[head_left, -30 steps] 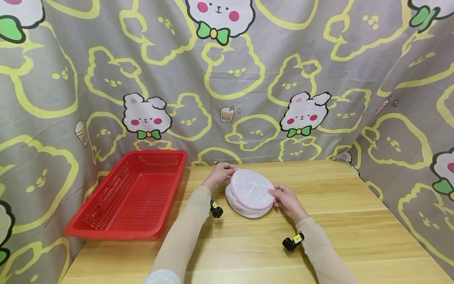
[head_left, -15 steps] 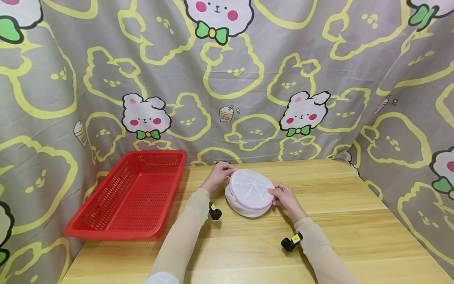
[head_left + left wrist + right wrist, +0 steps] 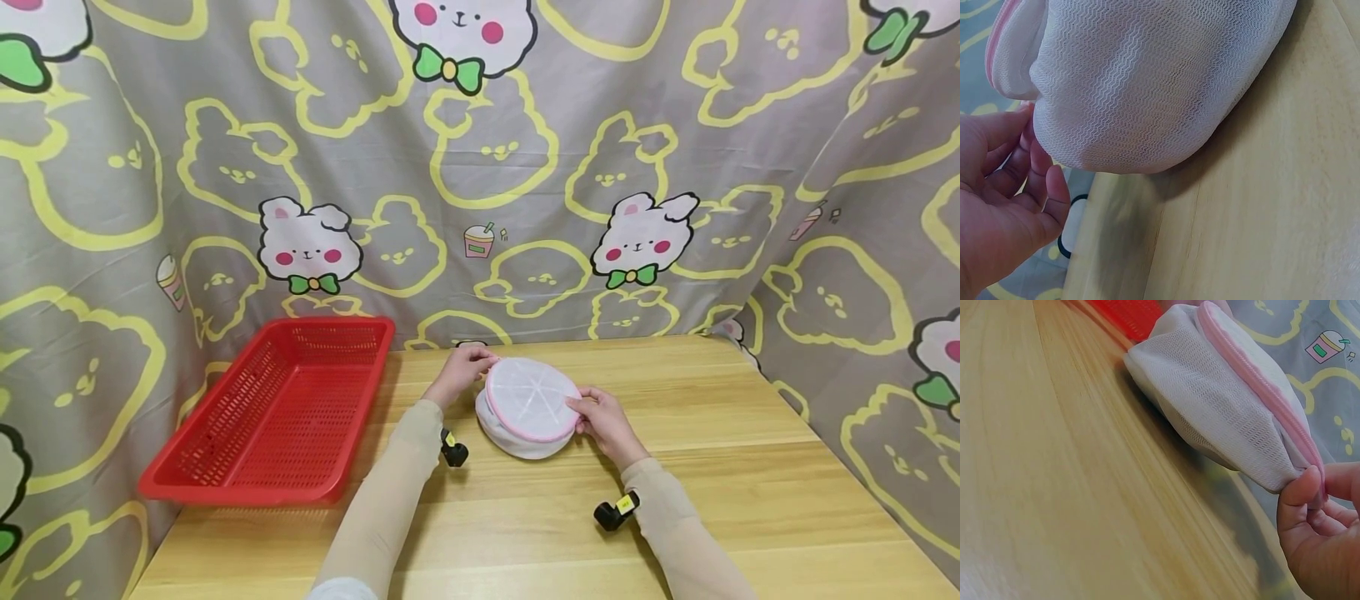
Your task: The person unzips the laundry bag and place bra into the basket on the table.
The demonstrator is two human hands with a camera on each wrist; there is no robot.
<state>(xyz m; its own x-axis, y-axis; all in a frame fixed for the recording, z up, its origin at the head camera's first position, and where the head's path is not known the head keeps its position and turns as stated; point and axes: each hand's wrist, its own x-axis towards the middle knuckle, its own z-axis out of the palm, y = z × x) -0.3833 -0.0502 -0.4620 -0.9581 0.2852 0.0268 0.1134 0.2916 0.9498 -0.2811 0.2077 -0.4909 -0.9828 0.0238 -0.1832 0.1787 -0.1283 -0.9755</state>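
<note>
A round white mesh laundry bag (image 3: 531,400) with a pink zipper (image 3: 1260,381) round its rim is held over the wooden table, its top face tilted. My left hand (image 3: 459,372) pinches the bag's far left edge; in the left wrist view that hand (image 3: 1010,187) has its fingertips partly hidden behind the mesh. On the opposite side, my right hand (image 3: 606,422) grips the rim. The right wrist view shows this hand's (image 3: 1322,531) thumb and fingers pinching the corner at the zipper's end. Whether anything lies inside the bag cannot be seen.
To the left stands a red plastic basket (image 3: 352,433) with slotted walls, and nothing shows in it. The wooden table (image 3: 720,467) extends to the right and in front. A grey cartoon-print curtain (image 3: 420,167) hangs behind and at both sides.
</note>
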